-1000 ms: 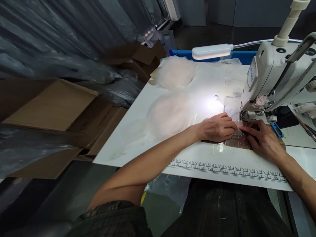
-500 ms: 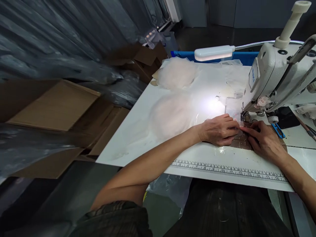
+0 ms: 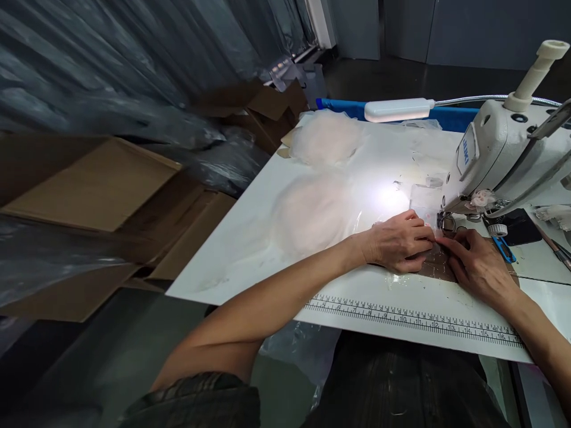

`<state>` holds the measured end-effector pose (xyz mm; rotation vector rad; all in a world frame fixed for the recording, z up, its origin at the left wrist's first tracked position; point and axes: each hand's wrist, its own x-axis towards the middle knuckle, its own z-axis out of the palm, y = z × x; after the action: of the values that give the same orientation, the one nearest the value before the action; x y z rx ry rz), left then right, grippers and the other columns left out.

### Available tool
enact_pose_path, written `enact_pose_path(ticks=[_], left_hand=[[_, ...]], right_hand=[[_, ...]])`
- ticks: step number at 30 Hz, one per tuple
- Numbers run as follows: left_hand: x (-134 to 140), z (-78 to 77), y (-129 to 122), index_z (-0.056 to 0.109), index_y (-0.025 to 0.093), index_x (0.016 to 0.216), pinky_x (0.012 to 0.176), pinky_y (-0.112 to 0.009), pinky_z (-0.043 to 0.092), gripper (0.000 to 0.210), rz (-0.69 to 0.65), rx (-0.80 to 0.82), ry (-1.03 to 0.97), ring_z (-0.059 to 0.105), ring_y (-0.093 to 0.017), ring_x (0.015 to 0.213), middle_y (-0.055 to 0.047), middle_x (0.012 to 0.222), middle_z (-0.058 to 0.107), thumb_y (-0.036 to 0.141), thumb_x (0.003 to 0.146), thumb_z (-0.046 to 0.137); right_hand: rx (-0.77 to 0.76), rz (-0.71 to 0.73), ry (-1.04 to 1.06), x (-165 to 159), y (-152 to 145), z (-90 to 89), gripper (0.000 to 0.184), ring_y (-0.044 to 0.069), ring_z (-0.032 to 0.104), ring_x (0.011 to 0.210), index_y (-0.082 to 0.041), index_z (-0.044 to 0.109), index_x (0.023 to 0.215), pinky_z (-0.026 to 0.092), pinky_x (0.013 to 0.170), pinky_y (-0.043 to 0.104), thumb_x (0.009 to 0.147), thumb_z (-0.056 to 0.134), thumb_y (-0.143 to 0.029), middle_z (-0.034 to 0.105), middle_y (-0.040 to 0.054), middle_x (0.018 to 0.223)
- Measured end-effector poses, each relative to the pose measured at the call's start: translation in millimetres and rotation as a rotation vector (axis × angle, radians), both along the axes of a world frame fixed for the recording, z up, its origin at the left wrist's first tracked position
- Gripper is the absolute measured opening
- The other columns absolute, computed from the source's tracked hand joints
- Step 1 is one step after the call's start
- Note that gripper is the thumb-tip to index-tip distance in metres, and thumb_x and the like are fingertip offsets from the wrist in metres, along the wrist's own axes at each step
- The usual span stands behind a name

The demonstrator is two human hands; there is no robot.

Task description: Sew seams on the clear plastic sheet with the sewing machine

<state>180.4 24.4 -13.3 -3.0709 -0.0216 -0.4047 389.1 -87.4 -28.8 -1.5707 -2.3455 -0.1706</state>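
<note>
My left hand (image 3: 399, 242) is closed, its fingers curled and pinching a small piece of thin, sheer pale fabric (image 3: 429, 224) just left of the presser foot. From the other side comes my right hand (image 3: 482, 267), with the index fingertip meeting my left fingertips at the fabric's edge and the thumb tucked below. Most of the fabric is hidden under my fingers. Both hands rest at the front of the white sewing machine (image 3: 484, 157), close to its presser foot (image 3: 441, 221). Beneath them lies a brownish, shiny plate (image 3: 439, 266).
Two soft pale-pink fabric piles (image 3: 312, 208) lie on the white table (image 3: 250, 238). A ruler strip (image 3: 414, 318) runs along its front edge. A lamp (image 3: 399, 110) hangs above. Blue thread snips (image 3: 505, 249) and a dark phone (image 3: 521, 227) sit right. Cardboard boxes (image 3: 93, 184) stand left.
The camera view has tilted, so the table and machine appear slightly lower and further right. Both hands keep nearly the same place and grip beside the presser foot.
</note>
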Motion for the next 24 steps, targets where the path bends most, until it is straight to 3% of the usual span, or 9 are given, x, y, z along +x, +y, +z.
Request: enact_pose_path(ticks=[10, 19, 24], left_hand=[[-0.4, -0.9, 1.3, 0.067, 0.014, 0.105, 0.085, -0.039, 0.036, 0.032, 0.066, -0.018, -0.008, 0.057, -0.02, 0.083, -0.008, 0.108, 0.068, 0.033, 0.091, 0.045], [1.4, -0.1, 0.8, 0.065, 0.011, 0.113, 0.09, -0.042, 0.038, 0.038, 0.112, -0.036, 0.049, 0.057, -0.023, 0.091, -0.012, 0.12, 0.064, 0.037, 0.093, 0.045], [2.6, -1.9, 1.6, 0.063, 0.01, 0.118, 0.084, -0.041, 0.04, 0.044, 0.154, -0.022, 0.076, 0.057, -0.025, 0.095, -0.015, 0.122, 0.062, 0.041, 0.094, 0.043]], right_hand=[[-0.129, -0.127, -0.114, -3.8, 8.6, 2.6, 0.046, 0.018, 0.052, 0.062, -0.022, 0.063, 0.13, 0.039, 0.051, 0.03, 0.096, 0.033, -0.026, 0.06, 0.0136, 0.1], [-0.059, -0.077, -0.054, -3.1, 6.2, -0.2, 0.043, 0.018, 0.051, 0.063, -0.019, 0.065, 0.123, 0.038, 0.054, 0.029, 0.097, 0.032, -0.029, 0.061, 0.0131, 0.097], [-0.066, -0.107, -0.073, -5.4, 8.1, 0.1, 0.043, 0.018, 0.051, 0.061, -0.019, 0.064, 0.122, 0.039, 0.055, 0.031, 0.097, 0.031, -0.028, 0.061, 0.0139, 0.096]])
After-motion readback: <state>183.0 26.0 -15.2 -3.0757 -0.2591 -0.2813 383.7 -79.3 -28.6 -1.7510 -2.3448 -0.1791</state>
